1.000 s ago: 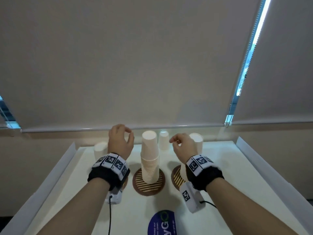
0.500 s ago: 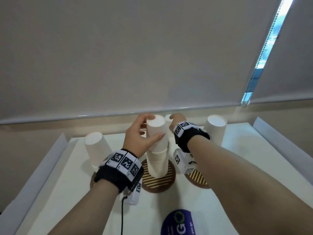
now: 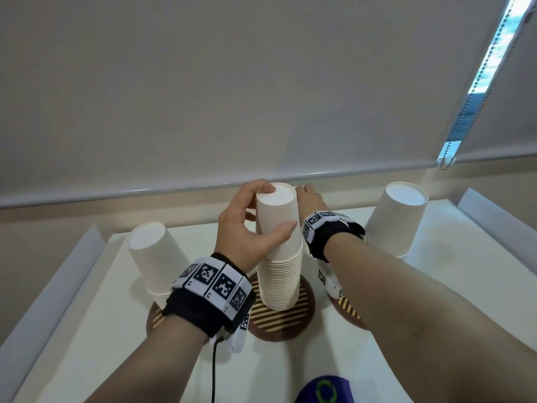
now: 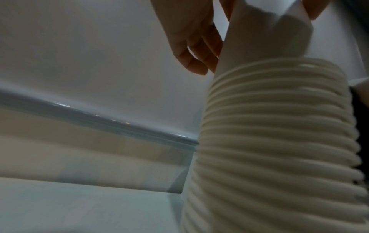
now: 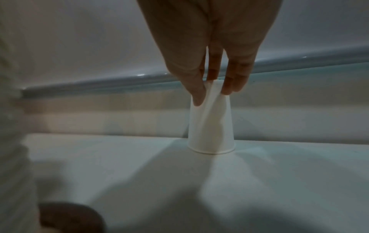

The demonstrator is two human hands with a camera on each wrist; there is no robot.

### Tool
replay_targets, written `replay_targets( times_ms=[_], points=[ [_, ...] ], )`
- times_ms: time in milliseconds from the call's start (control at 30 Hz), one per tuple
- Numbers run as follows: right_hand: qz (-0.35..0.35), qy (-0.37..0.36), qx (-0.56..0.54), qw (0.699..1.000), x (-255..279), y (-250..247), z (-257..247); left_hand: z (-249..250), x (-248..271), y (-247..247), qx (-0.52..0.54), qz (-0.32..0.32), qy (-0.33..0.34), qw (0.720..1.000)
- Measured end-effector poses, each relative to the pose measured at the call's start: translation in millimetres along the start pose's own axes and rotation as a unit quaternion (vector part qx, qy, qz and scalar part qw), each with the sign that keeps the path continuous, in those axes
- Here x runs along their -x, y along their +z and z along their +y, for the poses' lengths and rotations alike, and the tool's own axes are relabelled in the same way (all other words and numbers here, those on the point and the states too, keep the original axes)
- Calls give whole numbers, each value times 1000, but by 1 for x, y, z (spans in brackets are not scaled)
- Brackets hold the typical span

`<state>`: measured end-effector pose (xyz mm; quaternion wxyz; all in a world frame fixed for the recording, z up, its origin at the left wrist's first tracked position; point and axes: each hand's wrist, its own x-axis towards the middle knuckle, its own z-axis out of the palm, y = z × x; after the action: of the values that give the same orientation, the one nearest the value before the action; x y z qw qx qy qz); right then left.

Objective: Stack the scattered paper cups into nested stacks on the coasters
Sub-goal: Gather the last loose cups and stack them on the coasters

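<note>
I see the left hand [image 3: 247,228] gripping the top cup [image 3: 277,216] of the tall middle stack [image 3: 279,280], which stands on the centre coaster [image 3: 283,321]. At twelve o'clock behind it, my right hand [image 5: 209,47] pinches a single upturned cup [image 5: 210,126] resting rim-down on the bench [image 5: 259,189]. Further upturned cups stand at ten o'clock [image 3: 157,257] and two o'clock [image 3: 398,219].

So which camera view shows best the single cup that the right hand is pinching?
The right wrist view. There the single cup stands upside down on the white table, and the right hand pinches its top. In the head view the middle stack hides this cup. The left wrist view does not show it.
</note>
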<state>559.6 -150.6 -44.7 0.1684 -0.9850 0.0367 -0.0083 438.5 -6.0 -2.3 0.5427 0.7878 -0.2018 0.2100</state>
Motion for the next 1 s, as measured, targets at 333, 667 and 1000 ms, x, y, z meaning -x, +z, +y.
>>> replay_targets(
  times_ms=[333,667,1000],
  points=[
    [35,37,-51,997,27,-29,-2,-1,11,4,18,-19,-45,999],
    [106,-24,-179,978,85,-139,-30,46,14,-22,-64,30,-49,996],
    [-4,-292,-225,930,194,-242,-57,134,10,-62,-57,67,-73,993]
  ],
)
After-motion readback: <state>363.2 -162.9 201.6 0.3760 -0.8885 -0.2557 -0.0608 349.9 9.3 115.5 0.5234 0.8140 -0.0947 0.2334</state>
